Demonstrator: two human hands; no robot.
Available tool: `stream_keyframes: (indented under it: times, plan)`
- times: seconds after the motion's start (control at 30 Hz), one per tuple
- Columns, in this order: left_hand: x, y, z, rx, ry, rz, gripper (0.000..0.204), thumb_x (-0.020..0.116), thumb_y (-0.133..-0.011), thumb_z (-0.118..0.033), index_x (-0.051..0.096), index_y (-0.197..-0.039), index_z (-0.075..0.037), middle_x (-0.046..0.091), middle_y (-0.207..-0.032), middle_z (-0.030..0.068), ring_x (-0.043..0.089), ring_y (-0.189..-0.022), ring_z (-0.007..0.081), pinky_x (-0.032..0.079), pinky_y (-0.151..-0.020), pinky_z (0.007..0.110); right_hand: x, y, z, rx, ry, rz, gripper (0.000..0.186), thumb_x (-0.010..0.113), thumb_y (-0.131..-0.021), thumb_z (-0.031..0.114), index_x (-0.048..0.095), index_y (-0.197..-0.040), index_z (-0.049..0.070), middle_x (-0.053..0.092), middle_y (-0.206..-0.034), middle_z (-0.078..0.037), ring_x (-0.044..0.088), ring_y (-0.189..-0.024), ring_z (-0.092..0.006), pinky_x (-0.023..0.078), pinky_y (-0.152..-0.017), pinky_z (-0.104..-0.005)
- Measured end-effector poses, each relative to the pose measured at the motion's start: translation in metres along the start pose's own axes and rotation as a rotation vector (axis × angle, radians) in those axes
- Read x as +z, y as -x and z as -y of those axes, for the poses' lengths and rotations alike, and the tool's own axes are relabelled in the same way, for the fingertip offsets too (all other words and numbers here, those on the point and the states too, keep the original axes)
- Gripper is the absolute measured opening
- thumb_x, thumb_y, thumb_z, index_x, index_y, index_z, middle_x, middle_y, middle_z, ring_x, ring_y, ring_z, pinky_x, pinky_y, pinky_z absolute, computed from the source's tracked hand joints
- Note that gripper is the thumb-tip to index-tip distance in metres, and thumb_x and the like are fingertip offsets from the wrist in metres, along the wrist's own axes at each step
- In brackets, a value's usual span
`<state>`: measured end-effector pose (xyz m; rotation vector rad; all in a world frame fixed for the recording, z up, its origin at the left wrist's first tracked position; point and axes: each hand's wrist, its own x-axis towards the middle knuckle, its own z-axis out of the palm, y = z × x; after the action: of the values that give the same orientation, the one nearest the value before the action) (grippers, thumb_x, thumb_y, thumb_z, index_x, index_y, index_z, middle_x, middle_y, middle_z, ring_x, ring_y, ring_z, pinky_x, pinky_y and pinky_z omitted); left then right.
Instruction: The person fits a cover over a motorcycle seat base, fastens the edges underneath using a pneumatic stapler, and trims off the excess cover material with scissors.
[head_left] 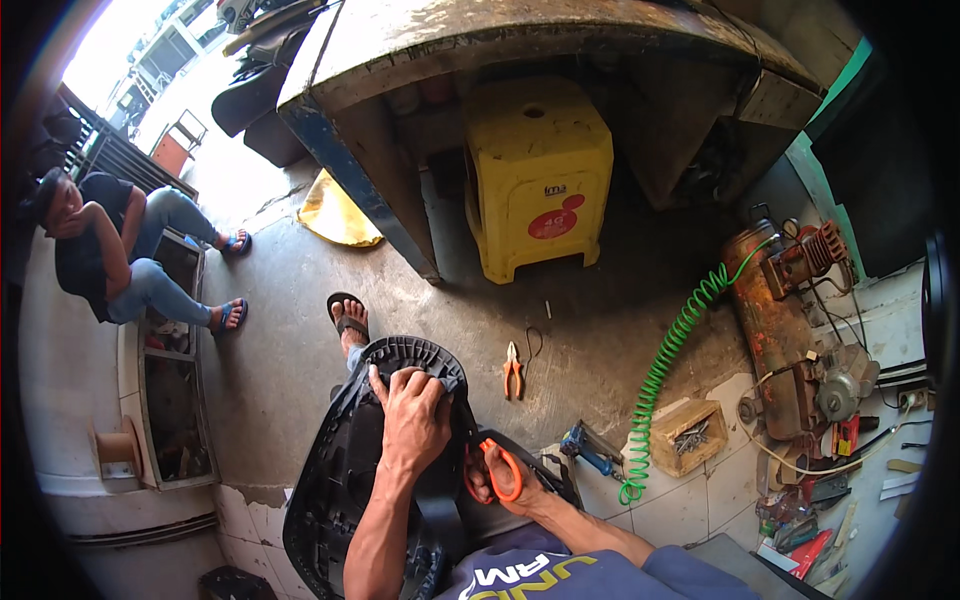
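Note:
A black motorcycle seat [335,480] rests upside down across my lap, its ribbed plastic underside facing up. My left hand [415,415] grips the seat near its rounded far end, thumb stretched to the left and fingers curled over the black cover. Beside the seat's right edge, my right hand [505,478] is closed around orange-handled scissors [512,468]; their blades are hidden by the hand and the seat. On the floor ahead lie pliers [513,375] with orange handles. A blue pneumatic staple gun [592,450] lies to the right of my right hand.
A yellow plastic stool [540,180] stands under a worn workbench [420,45]. At right, a green coiled hose [660,375] runs from a rusty compressor [770,325] past a wooden box [680,438] of metal pieces. Another person [130,245] sits at left, near a yellow sheet [338,215].

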<state>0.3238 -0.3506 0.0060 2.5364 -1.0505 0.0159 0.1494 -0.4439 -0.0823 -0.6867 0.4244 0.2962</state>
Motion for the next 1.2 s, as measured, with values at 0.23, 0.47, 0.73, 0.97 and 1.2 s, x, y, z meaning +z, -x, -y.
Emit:
stream_keyframes:
  times: [0.23, 0.47, 0.73, 0.97, 1.2]
  plan:
    - [-0.003, 0.021, -0.002, -0.013, 0.202, -0.091, 0.017, 0.077, -0.074, -0.010, 0.062, -0.082, -0.007, 0.066, -0.097, 0.0051, 0.058, -0.116, 0.0271, 0.013, -0.118, 0.063, -0.005, 0.011, 0.012, 0.025, 0.062, 0.008, 0.071, 0.054, -0.085, 0.079, 0.050, -0.095, 0.009, 0.050, -0.071, -0.001, 0.049, -0.057, -0.0099, 0.041, -0.051, -0.0246]
    - [0.003, 0.041, -0.012, -0.070, 0.224, -0.154, 0.019, 0.079, -0.072, -0.011, 0.062, -0.079, -0.008, 0.067, -0.097, 0.0031, 0.057, -0.118, 0.0278, 0.018, -0.118, 0.057, -0.017, 0.030, 0.030, 0.200, -0.014, 0.137, 0.065, 0.048, -0.094, 0.071, 0.053, -0.108, 0.008, 0.055, -0.080, -0.002, 0.054, -0.066, -0.0114, 0.045, -0.060, -0.0253]
    - [0.004, 0.061, -0.041, -0.024, 0.270, -0.075, 0.015, 0.080, -0.074, -0.012, 0.066, -0.078, -0.011, 0.069, -0.091, -0.0008, 0.055, -0.125, 0.0304, 0.016, -0.117, 0.059, -0.035, 0.019, 0.036, 0.147, -0.081, 0.147, 0.055, 0.055, -0.094, 0.067, 0.048, -0.100, 0.013, 0.048, -0.075, 0.000, 0.051, -0.064, -0.0104, 0.042, -0.054, -0.0250]
    - [0.003, 0.081, -0.081, -0.017, 0.245, -0.087, 0.015, 0.079, -0.077, -0.012, 0.064, -0.074, -0.011, 0.068, -0.090, -0.0008, 0.053, -0.132, 0.0275, 0.006, -0.119, 0.062, -0.045, 0.040, 0.053, 0.253, 0.012, 0.024, 0.063, 0.057, -0.088, 0.073, 0.049, -0.099, 0.012, 0.049, -0.076, -0.001, 0.049, -0.061, -0.0093, 0.042, -0.052, -0.0249]
    - [0.009, 0.087, -0.097, -0.065, 0.530, -0.097, 0.014, 0.076, -0.079, -0.009, 0.063, -0.075, -0.009, 0.068, -0.085, -0.0001, 0.069, -0.111, 0.0210, 0.003, -0.120, 0.062, -0.062, 0.070, 0.072, 0.289, 0.071, 0.027, 0.063, 0.059, -0.088, 0.070, 0.052, -0.100, 0.009, 0.049, -0.073, -0.001, 0.047, -0.057, -0.0090, 0.040, -0.050, -0.0222]
